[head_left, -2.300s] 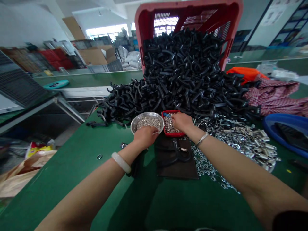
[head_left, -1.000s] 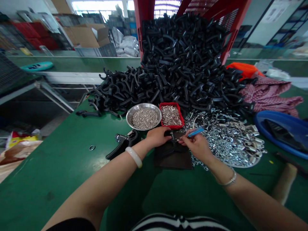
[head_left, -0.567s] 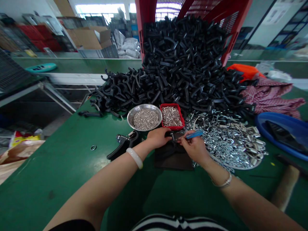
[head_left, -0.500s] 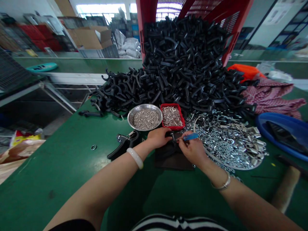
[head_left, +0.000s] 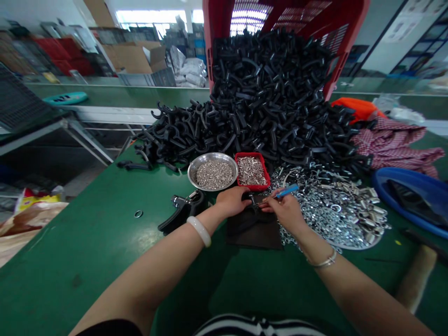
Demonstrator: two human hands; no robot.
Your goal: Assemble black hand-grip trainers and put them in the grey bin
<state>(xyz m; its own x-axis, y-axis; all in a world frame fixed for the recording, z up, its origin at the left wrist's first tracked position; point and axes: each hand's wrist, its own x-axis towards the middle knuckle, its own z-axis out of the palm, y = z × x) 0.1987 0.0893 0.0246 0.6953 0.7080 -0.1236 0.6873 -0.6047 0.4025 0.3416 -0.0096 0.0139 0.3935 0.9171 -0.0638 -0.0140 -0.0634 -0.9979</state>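
My left hand (head_left: 231, 201) is closed on a black curved plastic clamp part (head_left: 245, 225) with a small metal pin at its top. The part lies on a dark flat pad (head_left: 257, 240). In my right hand (head_left: 287, 212) is a screwdriver with a blue handle (head_left: 287, 191), its thin shaft pointing left at the metal fitting. My fingers partly hide the tip and the fitting. Left of my left wrist rests another black clamp (head_left: 177, 213) with a metal screw and spring.
Beyond my hands stand a metal bowl (head_left: 191, 173) and a red tray (head_left: 269, 179) of small metal pieces. Black parts (head_left: 269, 107) spill from a red crate (head_left: 209, 51). Metal rings and barrels (head_left: 325, 210) lie right, near a hammer (head_left: 418, 275). A ring (head_left: 138, 213) sits left.
The screwdriver handle has swung slightly up and to the right, and my right fingers have shifted along it. My left hand stays on the clamp part. The whole view has shifted a little.
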